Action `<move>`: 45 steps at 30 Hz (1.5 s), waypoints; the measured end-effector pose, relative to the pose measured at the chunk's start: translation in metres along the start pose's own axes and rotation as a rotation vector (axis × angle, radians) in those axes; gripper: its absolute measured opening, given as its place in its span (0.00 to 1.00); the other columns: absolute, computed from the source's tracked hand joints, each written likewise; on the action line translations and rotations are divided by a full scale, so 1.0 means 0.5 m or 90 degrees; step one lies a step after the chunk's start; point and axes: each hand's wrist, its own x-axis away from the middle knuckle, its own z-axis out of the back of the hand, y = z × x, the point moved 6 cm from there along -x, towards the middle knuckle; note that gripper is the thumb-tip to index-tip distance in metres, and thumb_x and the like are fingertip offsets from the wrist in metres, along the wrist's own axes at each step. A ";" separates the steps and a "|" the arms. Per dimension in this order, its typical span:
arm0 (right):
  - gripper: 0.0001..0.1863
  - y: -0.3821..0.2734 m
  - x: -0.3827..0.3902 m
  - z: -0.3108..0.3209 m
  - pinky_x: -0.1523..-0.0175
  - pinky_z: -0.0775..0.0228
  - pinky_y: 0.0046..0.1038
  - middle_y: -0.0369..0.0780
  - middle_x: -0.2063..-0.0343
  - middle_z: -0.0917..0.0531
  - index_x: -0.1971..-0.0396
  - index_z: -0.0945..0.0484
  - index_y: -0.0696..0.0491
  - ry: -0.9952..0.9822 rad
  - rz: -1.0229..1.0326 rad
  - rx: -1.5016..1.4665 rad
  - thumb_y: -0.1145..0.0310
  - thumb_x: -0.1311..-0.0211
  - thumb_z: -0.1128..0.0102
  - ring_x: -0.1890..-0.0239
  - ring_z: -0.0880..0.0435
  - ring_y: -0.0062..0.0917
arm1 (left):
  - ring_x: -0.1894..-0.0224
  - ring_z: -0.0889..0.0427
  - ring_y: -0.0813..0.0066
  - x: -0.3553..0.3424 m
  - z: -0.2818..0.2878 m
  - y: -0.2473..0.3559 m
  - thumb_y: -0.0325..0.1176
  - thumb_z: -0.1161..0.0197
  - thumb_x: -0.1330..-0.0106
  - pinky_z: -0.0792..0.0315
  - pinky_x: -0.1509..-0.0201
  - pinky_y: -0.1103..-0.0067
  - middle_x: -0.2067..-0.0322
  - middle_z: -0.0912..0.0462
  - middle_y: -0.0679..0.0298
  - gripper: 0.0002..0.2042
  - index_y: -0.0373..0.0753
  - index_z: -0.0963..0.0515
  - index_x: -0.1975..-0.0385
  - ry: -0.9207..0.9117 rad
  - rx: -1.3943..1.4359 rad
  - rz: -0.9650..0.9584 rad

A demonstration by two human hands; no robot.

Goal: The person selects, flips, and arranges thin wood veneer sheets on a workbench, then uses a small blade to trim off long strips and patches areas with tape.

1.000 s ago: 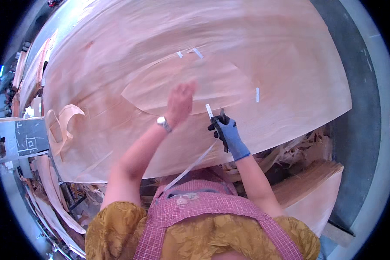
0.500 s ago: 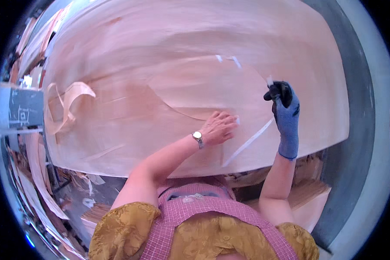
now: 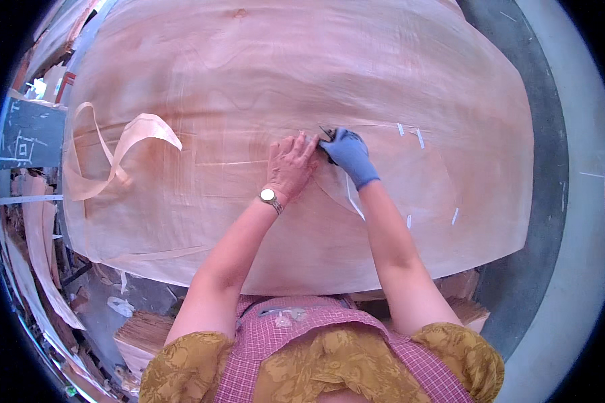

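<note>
Resting on the broad sheet of pale wood veneer [image 3: 235, 87], the bare left hand [image 3: 291, 164] lies palm down and loosely open, its fingers extended away from the body and gripping nothing that shows. A silver-coloured wristwatch [image 3: 268, 195] sits just behind it on the wrist. Close beside its fingertips, to the right, is the gloved right hand [image 3: 348, 156], in a blue knitted glove with black on the fingers; it is curled inward around a dark hand tool [image 3: 326, 131], mostly hidden, so its exact kind cannot be told. A narrow strip of white tape [image 3: 352, 199] runs from beneath this hand toward the body. Right of the gloved hand spreads a curved veneer patch [image 3: 396, 181], its left end just beneath the two hands. Four short white tape pieces [image 3: 421, 138] lie to the right of that hand, two slightly farther from the body than the other two. Well left of the bare hand, a curled veneer strip [image 3: 144, 127] loops up off the sheet.
</note>
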 end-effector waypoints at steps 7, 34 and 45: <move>0.08 0.042 0.267 -0.023 0.81 0.43 0.18 0.38 0.78 0.16 0.67 0.20 0.55 -0.061 -0.257 -0.634 0.66 0.35 0.43 0.86 0.32 0.11 | 0.39 0.34 0.65 0.009 -0.014 -0.002 0.42 0.42 0.37 0.40 0.41 0.64 0.38 0.31 0.62 0.26 0.52 0.32 0.37 -0.018 -0.016 0.015; 0.14 0.142 0.042 0.044 0.72 0.28 0.27 0.43 0.69 0.14 0.65 0.22 0.54 0.035 -0.240 -0.699 0.58 0.37 0.41 0.73 0.18 0.25 | 0.42 0.30 0.64 -0.170 -0.045 0.099 0.33 0.40 0.41 0.41 0.39 0.67 0.43 0.24 0.67 0.18 0.44 0.22 0.49 0.069 0.108 -0.145; 0.09 0.276 0.352 0.454 0.59 0.25 0.41 0.48 0.62 0.17 0.57 0.25 0.52 0.590 -0.086 0.203 0.69 0.36 0.46 0.60 0.17 0.42 | 0.42 0.29 0.65 -0.181 -0.079 0.129 0.35 0.41 0.38 0.39 0.40 0.65 0.44 0.23 0.67 0.16 0.46 0.22 0.49 -0.013 0.104 -0.206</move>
